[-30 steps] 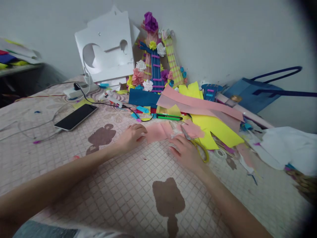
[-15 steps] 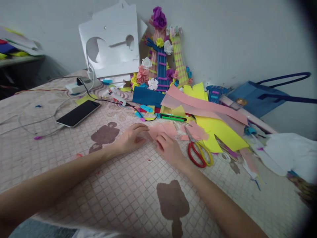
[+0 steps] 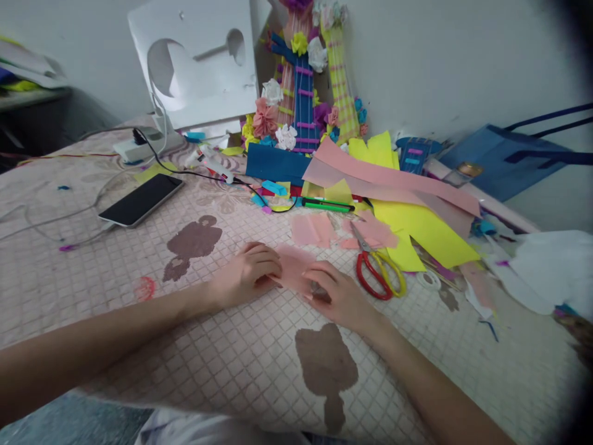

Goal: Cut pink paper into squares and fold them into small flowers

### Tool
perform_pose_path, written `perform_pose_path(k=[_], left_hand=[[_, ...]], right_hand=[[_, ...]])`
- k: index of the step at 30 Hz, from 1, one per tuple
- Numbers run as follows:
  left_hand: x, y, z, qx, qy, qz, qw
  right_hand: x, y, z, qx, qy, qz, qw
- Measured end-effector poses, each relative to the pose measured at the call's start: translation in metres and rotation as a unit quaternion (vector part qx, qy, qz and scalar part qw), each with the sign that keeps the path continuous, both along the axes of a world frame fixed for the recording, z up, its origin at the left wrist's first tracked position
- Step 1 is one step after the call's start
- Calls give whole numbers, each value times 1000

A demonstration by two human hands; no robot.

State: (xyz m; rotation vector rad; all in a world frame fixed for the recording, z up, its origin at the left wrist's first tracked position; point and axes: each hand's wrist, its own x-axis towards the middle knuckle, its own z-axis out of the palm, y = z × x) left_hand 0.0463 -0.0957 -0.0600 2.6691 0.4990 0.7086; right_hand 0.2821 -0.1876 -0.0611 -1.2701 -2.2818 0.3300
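A small pink paper piece (image 3: pixel 293 269) lies between my hands on the patterned tablecloth (image 3: pixel 231 364). My left hand (image 3: pixel 248 275) has its fingers curled on the piece's left edge. My right hand (image 3: pixel 337 294) pinches its right side. Red and yellow scissors (image 3: pixel 380 269) lie just right of my right hand, untouched. More pink scraps (image 3: pixel 313 229) rest behind the hands.
A black phone (image 3: pixel 141 199) lies at the left with cables and a power strip (image 3: pixel 134 148). Paper flower craft (image 3: pixel 301 93), a white cut board (image 3: pixel 199 62), pink and yellow sheets (image 3: pixel 417 228), a green pen (image 3: pixel 327 204) and a blue bag (image 3: pixel 504 161) crowd the back.
My right hand left the scissors on the table and came over to the pink piece. Both hands have drawn that piece toward me, away from the other scraps.
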Motion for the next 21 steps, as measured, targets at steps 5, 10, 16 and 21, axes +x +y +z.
perform_pose_path(k=[5,10,16,21], left_hand=[[-3,5,1,-53,9,-24,998],[-10,12,3,-62,1,-65,996],[-9,15,4,-87,6,-66,994],[-1,16,7,-137,-17,-45,989]], right_hand=[[2,3,-3,23,-7,38,999],[9,1,2,-45,53,-4,998],[9,3,9,-144,111,2,983],[0,7,13,-159,127,-46,978]])
